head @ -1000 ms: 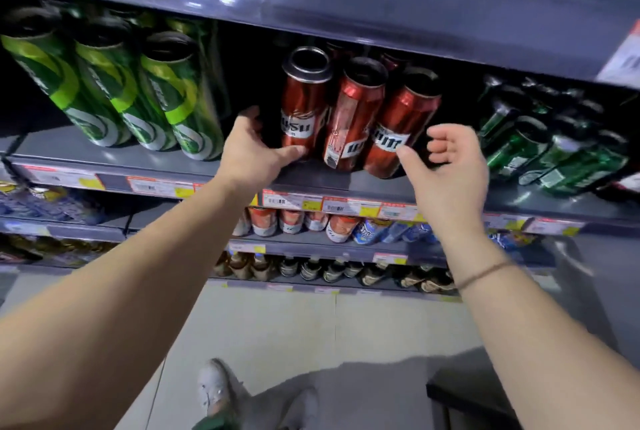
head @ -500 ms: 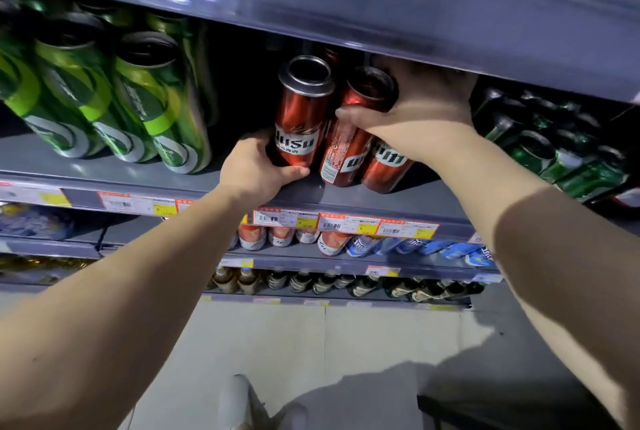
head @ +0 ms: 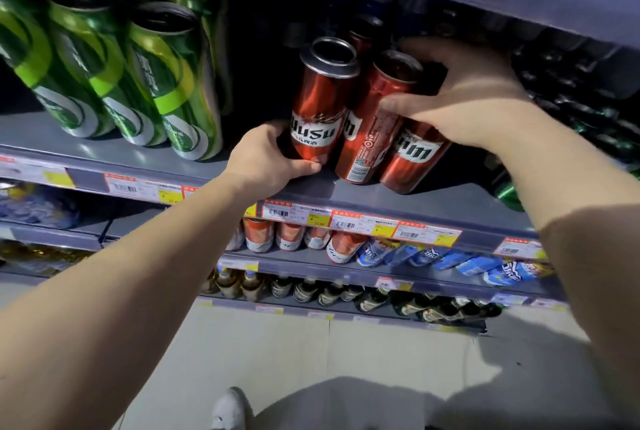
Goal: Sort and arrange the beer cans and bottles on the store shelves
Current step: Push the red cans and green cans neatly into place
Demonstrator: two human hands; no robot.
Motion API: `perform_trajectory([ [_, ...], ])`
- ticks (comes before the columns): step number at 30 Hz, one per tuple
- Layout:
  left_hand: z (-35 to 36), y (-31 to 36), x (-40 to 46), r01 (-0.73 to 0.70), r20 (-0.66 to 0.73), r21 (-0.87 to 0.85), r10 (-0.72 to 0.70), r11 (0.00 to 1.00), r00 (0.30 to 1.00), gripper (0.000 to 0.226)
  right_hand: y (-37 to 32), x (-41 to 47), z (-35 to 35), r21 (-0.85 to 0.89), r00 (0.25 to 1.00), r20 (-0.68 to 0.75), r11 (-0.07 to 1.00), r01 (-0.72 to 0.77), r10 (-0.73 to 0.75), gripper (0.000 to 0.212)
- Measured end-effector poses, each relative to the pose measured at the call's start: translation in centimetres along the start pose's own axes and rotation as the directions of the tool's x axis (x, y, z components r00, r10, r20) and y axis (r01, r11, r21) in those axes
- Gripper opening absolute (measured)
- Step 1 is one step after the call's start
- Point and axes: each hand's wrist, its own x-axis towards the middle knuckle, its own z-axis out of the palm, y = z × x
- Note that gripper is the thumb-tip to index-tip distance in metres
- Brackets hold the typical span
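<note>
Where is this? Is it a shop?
Most likely a shop's drinks aisle. Grey metal shelves hold rows of tall green cans and red cans, and yellow-and-white price labels run along the shelf edges.

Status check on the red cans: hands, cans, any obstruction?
Left hand gripping base of left red can. Right hand clasping the two right red cans. All three upright on shelf. Nothing blocking.

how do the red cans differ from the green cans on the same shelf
The red cans carry a white label band with dark lettering; the green cans show lime and white swirls. Both hands are on red cans, the left hand low on one, the right hand over the others; no hand touches the green cans. Both are tall, slim and upright on the shelf.
</note>
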Motion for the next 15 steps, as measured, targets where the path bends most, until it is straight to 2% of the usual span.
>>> perform_trajectory([
  [5, 0.6, 0.2, -0.7, 0.038, -0.080, 0.082, -0.032, 0.996, 0.996, 0.080, 0.3, 0.0, -0.2, -0.057, 0.998, 0.036, 0.997, 0.056, -0.054, 0.071],
  [9, 1.0, 0.7, -1.3, 0.030, -0.160, 0.126, -0.010, 0.992, 0.987, 0.079, 0.5, -0.3, -0.7, -0.071, 0.992, 0.062, 0.990, 0.118, -0.114, 0.065],
  [13, 1.5, 0.7, -1.7, 0.013, -0.229, 0.148, 0.022, 0.989, 0.973, 0.081, -0.4, 0.2, -0.1, -0.103, 0.999, 0.036, 0.994, 0.028, -0.024, 0.064],
  [15, 1.5, 0.6, -1.8, 0.010, -0.229, 0.156, 0.026, 0.988, 0.973, 0.079, -0.6, 0.3, -0.2, -0.151, 0.999, 0.015, 0.987, 0.051, -0.050, 0.056],
])
